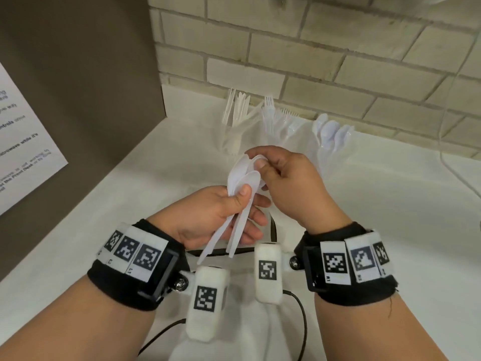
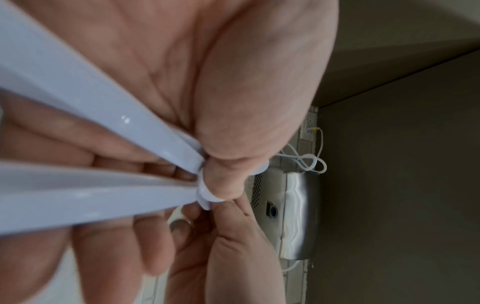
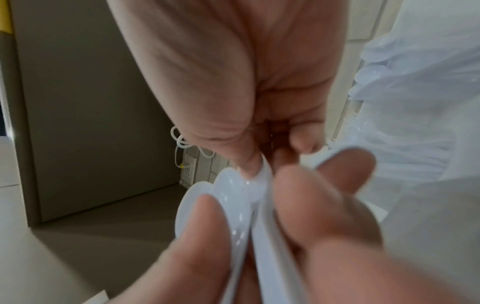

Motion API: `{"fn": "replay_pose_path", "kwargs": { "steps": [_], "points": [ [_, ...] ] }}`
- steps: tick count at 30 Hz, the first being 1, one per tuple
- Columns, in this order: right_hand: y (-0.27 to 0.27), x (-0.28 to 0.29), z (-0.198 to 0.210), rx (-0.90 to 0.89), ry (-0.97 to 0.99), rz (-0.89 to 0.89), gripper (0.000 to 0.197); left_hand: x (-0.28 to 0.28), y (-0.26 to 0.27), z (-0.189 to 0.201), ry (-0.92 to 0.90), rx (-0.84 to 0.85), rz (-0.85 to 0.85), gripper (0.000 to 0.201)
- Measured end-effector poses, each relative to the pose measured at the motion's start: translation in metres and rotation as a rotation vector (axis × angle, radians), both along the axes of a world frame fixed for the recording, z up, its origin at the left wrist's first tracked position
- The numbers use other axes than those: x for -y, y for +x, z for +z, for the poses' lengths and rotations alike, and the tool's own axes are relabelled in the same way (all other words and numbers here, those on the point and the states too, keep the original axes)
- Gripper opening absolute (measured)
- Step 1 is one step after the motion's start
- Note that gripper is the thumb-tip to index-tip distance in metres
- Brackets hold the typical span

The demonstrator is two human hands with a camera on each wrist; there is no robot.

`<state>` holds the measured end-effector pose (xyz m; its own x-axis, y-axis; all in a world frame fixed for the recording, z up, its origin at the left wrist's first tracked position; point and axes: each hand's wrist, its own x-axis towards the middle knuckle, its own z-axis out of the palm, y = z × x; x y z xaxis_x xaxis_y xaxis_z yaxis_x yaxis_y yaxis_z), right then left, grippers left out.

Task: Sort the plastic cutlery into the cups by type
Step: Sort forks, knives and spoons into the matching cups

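Observation:
My left hand (image 1: pixel 234 204) grips a small bunch of white plastic spoons (image 1: pixel 243 178) by their necks, handles pointing down toward me. My right hand (image 1: pixel 260 158) pinches the bowl of the top spoon between thumb and forefinger. In the left wrist view the spoon handles (image 2: pixel 103 195) fan out across my palm. The right wrist view shows the spoon bowls (image 3: pixel 228 197) stacked between both hands' fingers. Three clear cups stand along the brick wall: the knives cup (image 1: pixel 235 113) on the left, the forks cup (image 1: pixel 278 121) in the middle, the spoons cup (image 1: pixel 331 134) on the right.
A white counter (image 1: pixel 390 204) runs under my hands, with a brown panel (image 1: pixel 78 100) bearing a printed notice on the left. A white cable (image 1: pixel 447 162) trails at the right. A black cable (image 1: pixel 302 321) lies near my wrists.

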<state>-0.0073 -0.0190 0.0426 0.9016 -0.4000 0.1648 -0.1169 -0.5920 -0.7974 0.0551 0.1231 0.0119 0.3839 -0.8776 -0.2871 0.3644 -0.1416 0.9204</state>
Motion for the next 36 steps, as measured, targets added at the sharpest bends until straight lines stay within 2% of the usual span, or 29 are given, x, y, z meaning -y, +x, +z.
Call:
{"fn": "replay_pose_path", "kwargs": {
  "steps": [1,3,6,7,10,12,14,15,17,19,20,23,27,30,32,34,36],
  "points": [
    [0.0,0.001,-0.001,0.003,-0.067,-0.008,0.023,0.0,0.001,0.0,0.023,0.006,-0.005,0.054],
    [-0.001,0.0,-0.003,0.001,-0.053,0.009,0.022,-0.001,0.0,-0.002,0.067,0.02,-0.033,0.055],
    [-0.003,-0.008,0.002,-0.014,0.199,0.065,0.025,0.0,-0.002,-0.003,0.082,0.01,-0.063,0.048],
    [-0.004,-0.01,0.003,-0.013,0.222,0.087,0.026,0.0,-0.002,-0.003,0.092,0.018,-0.065,0.048],
    [-0.01,-0.008,0.006,-0.066,0.057,0.249,0.032,0.001,-0.002,-0.001,0.095,0.039,-0.083,0.045],
    [-0.011,-0.006,0.005,-0.09,0.021,0.306,0.03,0.002,-0.002,0.0,0.08,0.08,-0.095,0.051],
    [-0.008,-0.001,0.004,-0.061,-0.007,0.239,0.016,0.003,-0.002,0.0,0.05,0.127,-0.08,0.06],
    [-0.006,0.003,0.002,-0.044,-0.031,0.183,0.011,0.004,-0.002,0.0,0.031,0.16,-0.055,0.056],
    [-0.002,0.01,-0.002,-0.01,-0.093,0.082,0.01,0.005,-0.001,0.0,0.034,0.302,0.01,0.038],
    [-0.001,0.012,-0.005,0.041,-0.114,-0.001,0.013,0.004,0.003,0.0,0.085,0.458,0.049,0.034],
    [-0.001,0.012,-0.006,0.064,-0.079,-0.013,0.016,0.004,0.005,-0.001,0.108,0.485,0.059,0.035],
    [-0.003,0.005,-0.008,0.102,0.078,0.015,0.022,0.004,0.006,0.002,0.138,0.428,0.073,0.043],
    [0.006,0.005,-0.014,0.104,0.171,-0.023,0.017,0.007,0.002,0.003,0.149,0.403,0.029,0.061],
    [0.012,0.008,-0.021,0.124,0.077,-0.064,0.015,0.008,0.002,0.002,0.165,0.394,0.017,0.07],
    [0.014,0.009,-0.024,0.162,0.0,-0.08,0.012,0.008,0.003,0.0,0.164,0.407,0.029,0.065],
    [0.013,0.012,-0.025,0.194,-0.043,-0.092,0.005,0.008,0.005,-0.001,0.157,0.515,0.065,0.053],
    [0.01,0.022,-0.021,0.216,-0.069,-0.131,0.003,0.002,0.011,-0.002,0.185,0.768,0.107,0.04]
  ]
}}
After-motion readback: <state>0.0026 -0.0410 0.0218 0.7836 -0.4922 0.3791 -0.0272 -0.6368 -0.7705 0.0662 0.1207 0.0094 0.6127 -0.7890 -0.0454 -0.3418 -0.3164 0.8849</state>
